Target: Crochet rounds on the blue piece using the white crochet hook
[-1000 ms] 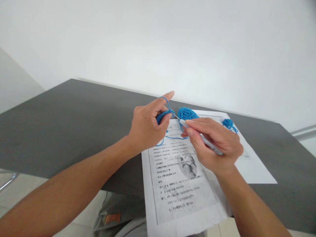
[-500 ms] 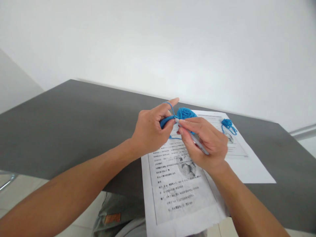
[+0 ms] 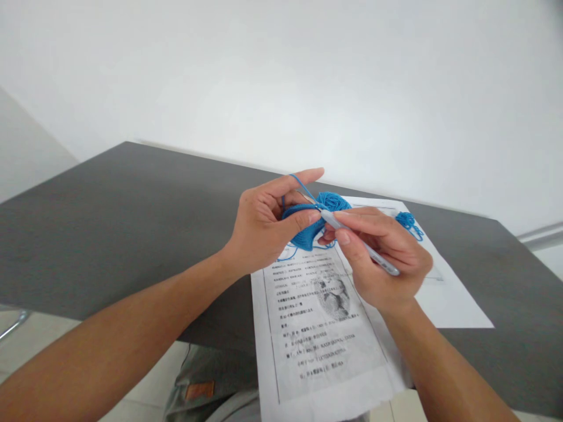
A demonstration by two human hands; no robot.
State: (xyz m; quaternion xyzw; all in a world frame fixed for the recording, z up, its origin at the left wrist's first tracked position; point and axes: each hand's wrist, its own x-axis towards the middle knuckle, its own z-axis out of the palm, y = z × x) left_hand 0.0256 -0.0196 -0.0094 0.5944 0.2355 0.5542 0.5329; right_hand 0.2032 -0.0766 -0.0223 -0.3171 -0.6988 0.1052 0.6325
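Observation:
Between the thumb and fingers of my left hand (image 3: 264,225) is a piece of blue crochet work (image 3: 305,236), partly covered by the thumb. A strand of blue yarn (image 3: 303,186) runs over my outstretched left index finger down to the work. My right hand (image 3: 385,252) grips a grey-handled crochet hook (image 3: 373,255) like a pen. The hook's tip meets the upper edge of the blue piece. Just behind the hands lies a ball of blue yarn (image 3: 333,201).
A printed sheet (image 3: 316,351) lies under the hands and hangs over the near table edge. Another sheet (image 3: 457,305) is to the right, with a small blue yarn bundle (image 3: 407,221) on it. The dark grey table (image 3: 132,234) meets a white wall (image 3: 281,88).
My right hand and the hook have shifted right and slightly down. The left hand has turned, so more of the blue crochet piece shows below its thumb.

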